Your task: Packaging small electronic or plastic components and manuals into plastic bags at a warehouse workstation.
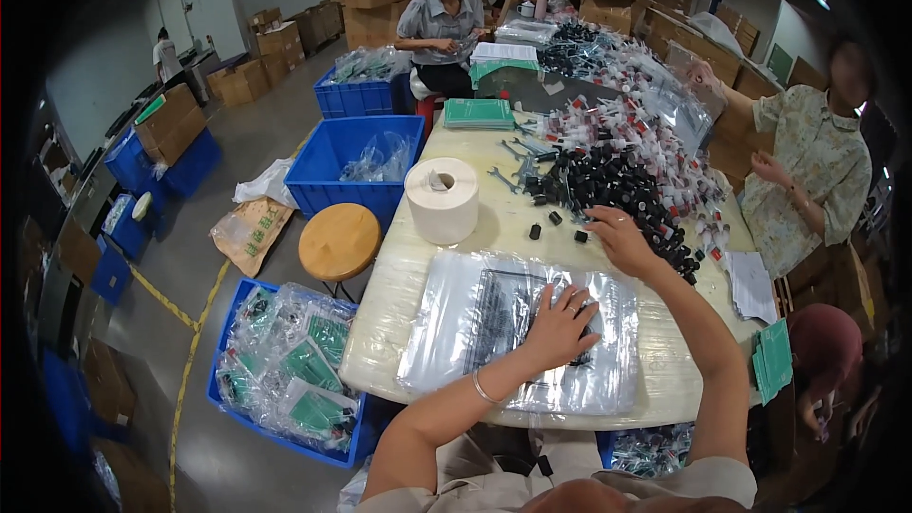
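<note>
My left hand (pixel 562 328) lies flat with fingers spread on a stack of clear plastic bags (pixel 456 323) at the table's near side. Dark shapes show beside and under its fingers; I cannot make out what they are. My right hand (pixel 622 239) reaches over the near left edge of a heap of small black caps (pixel 622 176), its fingers stretched out and slightly bent. No held thing shows in it. A few loose black caps (pixel 535 232) lie just left of that hand. Beyond the caps spreads a pile of small white-and-red bottles (pixel 655 138).
A roll of white labels (pixel 443 209) stands left of the bags. Farther off lie small wrenches (pixel 518 160) and green booklets (pixel 478 113). Left of the table are a round stool (pixel 339 241) and blue bins (pixel 356 195). Co-workers sit at the far end (pixel 442 24) and right side (pixel 803 152).
</note>
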The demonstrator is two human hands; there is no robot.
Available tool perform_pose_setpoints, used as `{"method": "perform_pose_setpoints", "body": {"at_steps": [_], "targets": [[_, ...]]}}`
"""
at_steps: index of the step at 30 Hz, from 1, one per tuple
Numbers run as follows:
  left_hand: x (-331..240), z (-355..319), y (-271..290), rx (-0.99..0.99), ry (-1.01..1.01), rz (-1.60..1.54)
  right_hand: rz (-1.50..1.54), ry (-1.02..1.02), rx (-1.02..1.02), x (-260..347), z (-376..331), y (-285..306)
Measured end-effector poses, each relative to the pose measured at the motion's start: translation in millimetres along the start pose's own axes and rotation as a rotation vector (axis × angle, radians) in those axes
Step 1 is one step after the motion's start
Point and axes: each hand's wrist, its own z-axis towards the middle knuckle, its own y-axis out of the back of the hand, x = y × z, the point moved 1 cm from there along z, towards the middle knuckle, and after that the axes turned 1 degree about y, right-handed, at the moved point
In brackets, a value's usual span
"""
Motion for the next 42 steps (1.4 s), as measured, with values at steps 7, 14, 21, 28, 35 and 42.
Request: {"method": "perform_pose_setpoints", "body": {"at_steps": [7, 14, 21, 28, 35, 42], "targets": [[-4, 7, -8, -0.001, -0.025, -0.055, -0.178, 0.302, 0.002, 43, 63, -65], [1, 3, -4, 0.030, 0.006, -0.027, -0.460, 0.264, 0.008, -41, 34, -51], [3, 3, -16, 0.125, 0.099, -0.169, -0.339, 0.032, 0.160, -23, 68, -57], [5, -2, -29, -0.023, -0.002, -0.239, -0.206, 0.119, 0.016, 18, 121, -102], [5, 2, -17, 0.091, 0.052, -0.242, -0.440, -0.107, 0.105, -45, 98, -106], [5, 1, -25, 0.049, 0.067, -0.252, 0.055, 0.080, 0.164, 27, 54, -44]]}}
